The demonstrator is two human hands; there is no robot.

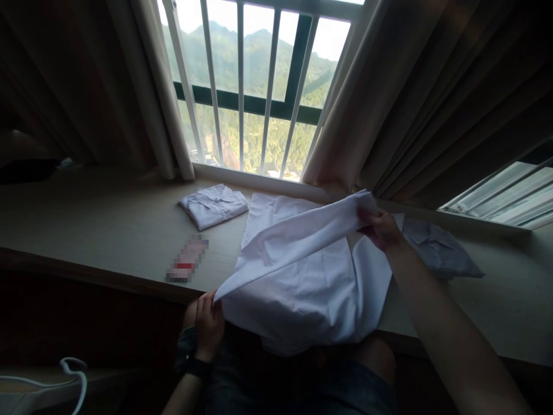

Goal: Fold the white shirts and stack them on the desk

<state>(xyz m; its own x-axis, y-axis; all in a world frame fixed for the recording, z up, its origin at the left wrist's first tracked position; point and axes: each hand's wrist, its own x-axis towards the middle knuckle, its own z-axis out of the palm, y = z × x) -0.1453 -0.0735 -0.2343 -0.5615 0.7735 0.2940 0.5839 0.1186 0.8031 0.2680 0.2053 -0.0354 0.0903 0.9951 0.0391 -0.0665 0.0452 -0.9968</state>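
White shirt point(294, 288) x1, lifted edge slanting near-left to far-right, collar end can't tell | folded shirts point(215, 206) x2, either side | your left fingers point(205, 306), right fingers point(368, 220) pinching that edge

Head-worn view, facing window point(242, 69), angled down, close above counter point(125, 236)

No text, label, brand, number or sign is legible. Any marking on the pinkish, red-banded rectangular object point(188, 257) on the pale table point(116, 230) is obscured by pixelation.
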